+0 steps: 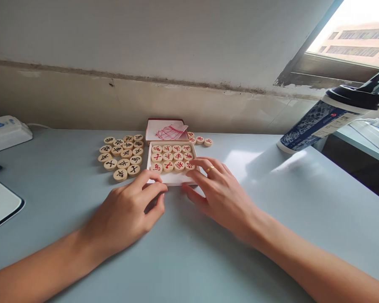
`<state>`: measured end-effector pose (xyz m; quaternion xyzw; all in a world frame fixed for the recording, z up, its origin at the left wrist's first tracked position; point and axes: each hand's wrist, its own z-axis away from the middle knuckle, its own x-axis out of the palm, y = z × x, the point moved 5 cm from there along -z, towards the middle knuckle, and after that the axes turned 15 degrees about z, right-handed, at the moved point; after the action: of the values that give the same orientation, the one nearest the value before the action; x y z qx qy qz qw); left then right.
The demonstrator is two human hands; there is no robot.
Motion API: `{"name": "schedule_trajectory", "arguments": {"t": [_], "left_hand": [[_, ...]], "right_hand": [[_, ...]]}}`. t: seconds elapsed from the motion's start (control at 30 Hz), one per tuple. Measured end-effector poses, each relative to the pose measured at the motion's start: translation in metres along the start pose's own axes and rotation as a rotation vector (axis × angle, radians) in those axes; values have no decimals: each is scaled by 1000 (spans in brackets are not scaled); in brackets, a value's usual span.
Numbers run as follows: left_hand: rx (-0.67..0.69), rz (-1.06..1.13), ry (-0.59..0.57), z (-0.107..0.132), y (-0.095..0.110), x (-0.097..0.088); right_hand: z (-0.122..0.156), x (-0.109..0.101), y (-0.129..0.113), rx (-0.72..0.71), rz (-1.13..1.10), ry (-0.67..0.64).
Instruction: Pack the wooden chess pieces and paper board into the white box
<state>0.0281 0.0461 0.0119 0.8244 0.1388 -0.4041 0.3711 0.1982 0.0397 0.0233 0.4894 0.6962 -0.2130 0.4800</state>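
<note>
A shallow white box (173, 180) holds rows of round wooden Chinese chess pieces with red characters (167, 166); its near strip is bare. My left hand (129, 210) is at the box's near left corner, fingers loosely bent and apart, one fingertip over the rim and no piece visible in them. At the right side, my right hand (222, 191), with a ring on one finger, is spread open. Its fingertips touch the end piece (190, 165) of the nearest row, and its thumb is by the front rim. Left of the box lie several black-character pieces (123, 163).
Behind the box, its reddish lid (150, 131) holds a folded red-lined sheet (170, 132). Several red pieces (200, 139) lie beside the lid. A dark blue cup (318, 122) leans at the right. A white power strip (9, 132) and a tablet-like device (1, 204) are at the left.
</note>
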Motion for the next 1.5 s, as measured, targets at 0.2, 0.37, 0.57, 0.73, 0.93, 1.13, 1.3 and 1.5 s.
{"name": "schedule_trajectory", "arguments": {"t": [0.2, 0.37, 0.57, 0.73, 0.93, 1.13, 1.3, 1.5], "left_hand": [[-7, 45, -5, 0, -1, 0], [-4, 36, 2, 0, -1, 0], [0, 11, -1, 2, -2, 0], [13, -5, 14, 2, -2, -1], [22, 0, 20, 3, -1, -1], [23, -16, 38, 3, -2, 0], [10, -21, 18, 2, -2, -1], [18, 0, 40, 2, 1, -4]], "right_hand": [[2, 5, 0, 21, -54, -82], [-2, 3, 8, 88, -104, -62], [-5, 17, 48, 264, 27, -21], [-3, 43, 72, 309, 117, -167], [-8, 55, 80, 260, 59, -253], [-9, 50, 79, 290, 11, -225], [-8, 40, 74, 322, 0, -136], [-8, 32, 72, 326, -40, -72]]}}
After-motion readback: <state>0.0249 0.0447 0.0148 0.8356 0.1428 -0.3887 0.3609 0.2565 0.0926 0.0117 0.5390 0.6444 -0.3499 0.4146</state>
